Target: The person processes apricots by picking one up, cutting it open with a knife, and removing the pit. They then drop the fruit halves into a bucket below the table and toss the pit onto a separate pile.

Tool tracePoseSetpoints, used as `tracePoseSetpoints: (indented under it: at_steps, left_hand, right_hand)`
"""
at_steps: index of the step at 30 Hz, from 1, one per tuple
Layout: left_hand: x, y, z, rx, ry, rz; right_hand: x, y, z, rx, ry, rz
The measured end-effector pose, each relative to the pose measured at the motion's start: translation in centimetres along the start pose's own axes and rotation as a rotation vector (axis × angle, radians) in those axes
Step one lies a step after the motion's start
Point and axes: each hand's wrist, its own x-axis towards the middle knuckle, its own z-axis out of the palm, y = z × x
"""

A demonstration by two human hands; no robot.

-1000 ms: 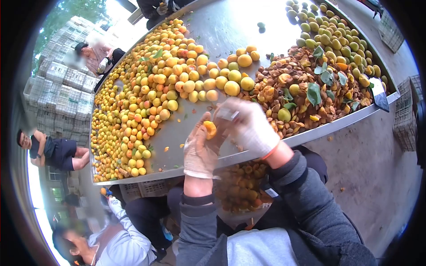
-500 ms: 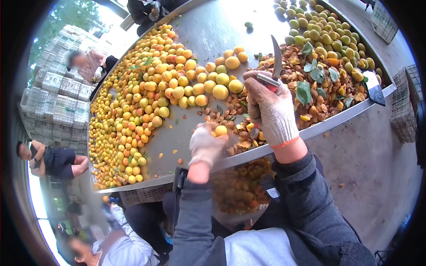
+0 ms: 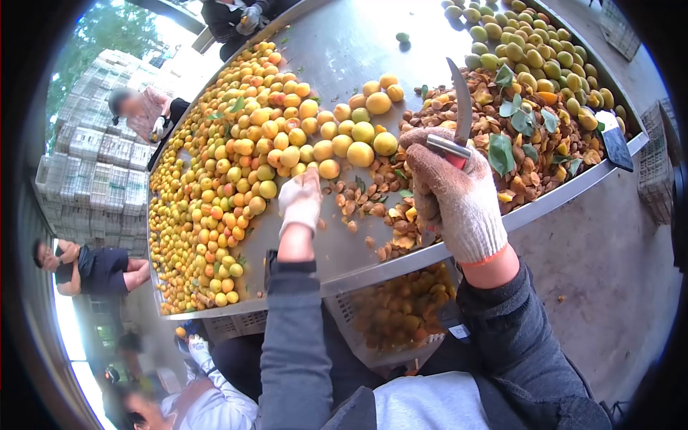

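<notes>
My right hand [image 3: 459,193], in a stained white knit glove, is closed around a folding knife [image 3: 464,111]. The curved blade points up and away from me; a red and silver handle shows at the fist. Under it lies a heap of brown pits and cut fruit pieces [image 3: 398,233]. At the near edge of a pile of yellow-orange apricots [image 3: 247,143], my gloved left hand [image 3: 299,199] reaches out with its fingers extended. Its fingertips are beside or touching an apricot [image 3: 329,168]; the undersides of the fingers are hidden.
The metal table [image 3: 344,46] has a raised rim. Greener fruit [image 3: 534,54] lies at far right, near leaves [image 3: 502,154] and a phone [image 3: 616,143]. Below the rim is a crate of fruit [image 3: 401,308]. Other people sit at the left and far edge, near stacked crates [image 3: 100,150].
My left hand has moved forward and left to the apricot pile; the apricot beside its fingers earlier is no longer there. My right hand keeps the knife, shifted slightly right in view.
</notes>
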Motion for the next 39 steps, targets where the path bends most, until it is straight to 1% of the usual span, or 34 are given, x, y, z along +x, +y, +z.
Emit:
tracePoseSetpoints:
  at_steps: [1,2,4,5,7,8,10,11,12,14,15,16,17,18,20,21,22,23,24,25,26,28,29,30,32,33,34,36,37,38,39]
  left_hand:
    - [1.1,1.1,0.9,0.224,0.028,0.093]
    - [1.1,1.5,1.9,0.435,0.107,0.131]
    - [2.2,1.7,3.8,0.537,0.115,0.201]
    - [2.5,1.6,4.2,0.535,0.104,0.210]
    - [1.4,2.3,3.8,0.400,0.022,0.265]
    - [1.0,2.0,3.6,0.397,0.025,0.263]
    - [0.0,1.1,2.5,-0.267,-0.172,0.188]
    - [-0.8,0.3,1.3,-0.536,-0.271,0.175]
    - [-2.1,-0.3,0.4,-0.536,-0.253,0.175]
    - [-5.3,-1.2,-1.1,-1.074,-0.526,0.262]
    - [-6.9,-1.4,-1.7,-1.075,-0.504,0.269]
    - [-8.4,-1.5,-2.2,-1.223,-0.547,0.251]
    - [-9.4,-1.7,-2.7,-1.370,-0.592,0.234]
    - [-10.0,-2.2,-3.2,-1.371,-0.579,0.241]
    - [-10.5,-3.4,-3.7,-1.446,-0.618,0.185]
    - [-10.3,-3.8,-3.6,-1.268,-0.500,0.266]
    - [-10.3,-4.3,-3.7,-1.268,-0.497,0.271]
    - [-10.4,-4.5,-3.8,-1.324,-0.508,0.239]
    - [-10.5,-4.3,-4.0,-1.380,-0.521,0.208]
    - [-10.5,-4.3,-4.3,-1.378,-0.520,0.217]
    - [-10.6,-4.4,-4.7,-1.403,-0.521,0.244]
    - [-10.6,-4.8,-5.3,-1.424,-0.515,0.278]
    - [-10.6,-5.1,-5.4,-1.454,-0.529,0.279]
    - [-10.6,-5.3,-5.6,-1.486,-0.543,0.280]
    - [-10.9,-5.2,-6.1,-1.498,-0.555,0.309]
    - [-11.0,-5.2,-6.3,-1.514,-0.574,0.333]
    - [-10.9,-5.3,-6.4,-1.515,-0.567,0.330]
    - [-10.5,-5.4,-6.7,-1.433,-0.493,0.435]
    - [-10.6,-5.2,-6.9,-1.435,-0.491,0.444]
    - [-10.9,-5.0,-7.2,-1.468,-0.491,0.414]
    - [-11.2,-4.8,-7.4,-1.501,-0.493,0.383]
  right_hand:
    - [0.1,-0.1,-0.2,-0.019,-0.008,-0.010]
    - [0.2,-0.2,-0.4,-0.040,-0.013,-0.020]
    - [0.4,-0.1,-0.8,-0.035,-0.001,-0.027]
    - [0.5,0.1,-0.9,-0.035,-0.016,-0.039]
    - [0.5,0.2,-1.2,-0.040,-0.028,-0.054]
    - [0.4,0.2,-1.1,-0.042,-0.032,-0.055]
    - [0.3,0.1,-0.6,-0.173,0.043,-0.123]
    - [0.4,0.3,-0.7,-0.186,-0.013,-0.092]
    - [0.3,0.6,-0.5,-0.182,-0.030,-0.091]
    - [-0.3,0.9,0.2,-0.296,-0.129,-0.059]
    - [-0.4,1.1,0.4,-0.313,-0.230,-0.047]
    - [0.0,3.1,0.8,-0.394,-0.234,-0.194]
    - [-0.1,4.1,0.8,-0.446,-0.290,-0.195]
    - [-0.3,4.7,1.1,-0.500,-0.343,-0.196]
    - [-0.6,5.9,1.9,-0.614,-0.361,-0.208]
    - [-0.7,6.5,2.2,-0.609,-0.394,-0.168]
    - [-0.8,6.7,2.5,-0.605,-0.426,-0.131]
    - [-1.0,6.7,2.9,-0.603,-0.429,-0.137]
    - [-1.3,6.6,3.3,-0.558,-0.433,-0.084]
    - [-1.4,6.5,3.6,-0.512,-0.438,-0.031]
    - [-1.6,6.3,3.9,-0.508,-0.443,-0.038]
    - [-2.0,5.8,4.4,-0.401,-0.488,0.127]
    - [-2.1,5.9,4.6,-0.406,-0.505,0.132]
    - [-2.1,6.7,4.7,-0.404,-0.512,0.129]
    - [-2.0,8.9,4.9,-0.454,-0.546,-0.093]
    - [-2.5,7.3,5.3,-0.493,-0.564,0.031]
    - [-2.5,8.0,5.4,-0.493,-0.569,0.035]
    - [-2.4,9.4,5.5,-0.577,-0.646,-0.078]
    - [-2.6,9.0,5.7,-0.588,-0.668,-0.075]
    - [-2.8,9.3,5.9,-0.579,-0.676,-0.179]
    - [-2.9,9.4,6.0,-0.591,-0.664,-0.198]
